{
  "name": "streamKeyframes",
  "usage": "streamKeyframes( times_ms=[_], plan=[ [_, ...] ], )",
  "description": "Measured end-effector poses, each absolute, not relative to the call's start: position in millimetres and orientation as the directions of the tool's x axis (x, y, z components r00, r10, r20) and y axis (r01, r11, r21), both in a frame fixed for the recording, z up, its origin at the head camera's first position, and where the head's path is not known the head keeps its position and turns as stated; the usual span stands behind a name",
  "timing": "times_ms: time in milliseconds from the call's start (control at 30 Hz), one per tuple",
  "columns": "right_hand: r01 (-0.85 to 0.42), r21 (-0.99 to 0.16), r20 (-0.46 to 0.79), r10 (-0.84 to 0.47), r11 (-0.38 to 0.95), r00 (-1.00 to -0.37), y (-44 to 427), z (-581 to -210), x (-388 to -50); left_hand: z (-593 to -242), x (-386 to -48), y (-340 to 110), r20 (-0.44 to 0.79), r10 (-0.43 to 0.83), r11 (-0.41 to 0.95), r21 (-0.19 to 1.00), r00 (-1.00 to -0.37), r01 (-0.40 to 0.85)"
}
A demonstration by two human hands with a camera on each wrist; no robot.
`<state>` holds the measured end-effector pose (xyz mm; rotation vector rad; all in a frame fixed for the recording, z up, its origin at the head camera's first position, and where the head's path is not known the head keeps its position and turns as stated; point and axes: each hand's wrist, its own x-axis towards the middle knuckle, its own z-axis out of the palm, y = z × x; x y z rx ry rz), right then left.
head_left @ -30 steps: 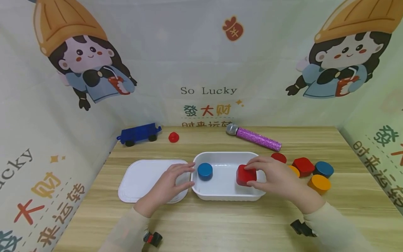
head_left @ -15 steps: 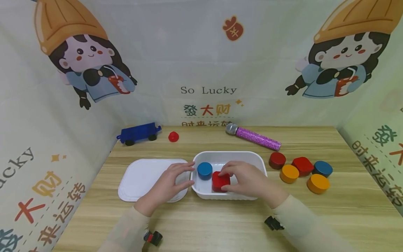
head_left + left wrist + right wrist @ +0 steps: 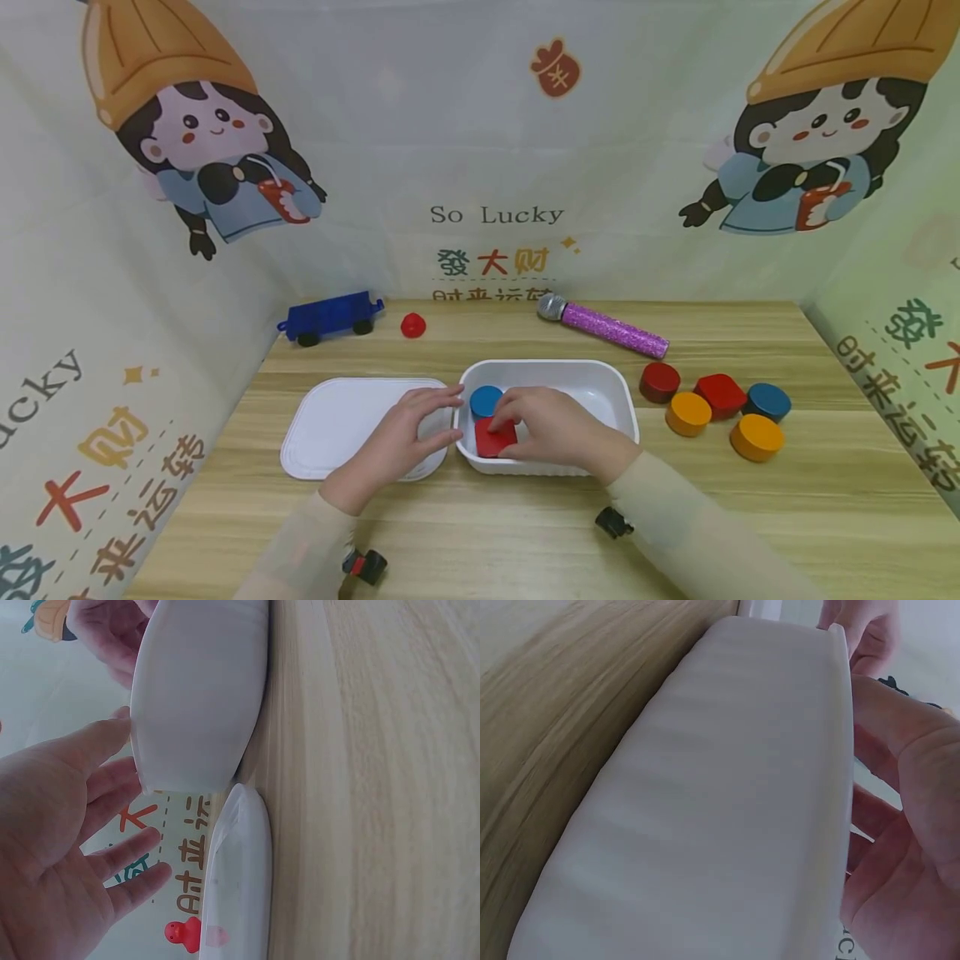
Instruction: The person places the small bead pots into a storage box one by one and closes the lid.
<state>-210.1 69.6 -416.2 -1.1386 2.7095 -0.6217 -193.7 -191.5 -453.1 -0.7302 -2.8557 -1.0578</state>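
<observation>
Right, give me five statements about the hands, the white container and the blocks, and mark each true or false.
1. The right hand holds a red block inside the white container. True.
2. The white lid covers the white container. False: it lies on the table, to the container's left.
3. A round blue block is inside the white container. True.
4. The left hand grips the blue wagon. False: it is at the container's left end.
5. Two yellow blocks lie outside the container. True.

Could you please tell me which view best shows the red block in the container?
The head view: it shows the red block from above, held by the right hand. In both wrist views, the white container hides it.
</observation>
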Motion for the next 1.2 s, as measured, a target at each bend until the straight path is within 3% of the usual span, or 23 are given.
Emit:
streamKeyframes(
  times_ms=[233, 633, 833, 1200],
  plan=[
    [-0.661, -0.424, 0.007, -0.727, 0.619, -0.686, 58, -419, -217, -454, -194, -193, 0.177, 0.423, 0.655, 0.618, -0.889, 0.435],
    [-0.609, -0.474, -0.033, -0.705, 0.635, -0.709, 59, -422, -220, -454, -193, -193, 0.172, 0.419, 0.659, 0.618, -0.891, 0.429],
    [-0.536, -0.504, -0.018, -0.628, 0.678, -0.778, 88, -419, -217, -453, -194, -191, 0.153, 0.411, 0.664, 0.625, -0.899, 0.41],
    [-0.496, -0.452, 0.135, -0.493, 0.741, -0.859, 171, -410, -210, -453, -195, -190, 0.156, 0.404, 0.667, 0.623, -0.901, 0.408]
  ],
)
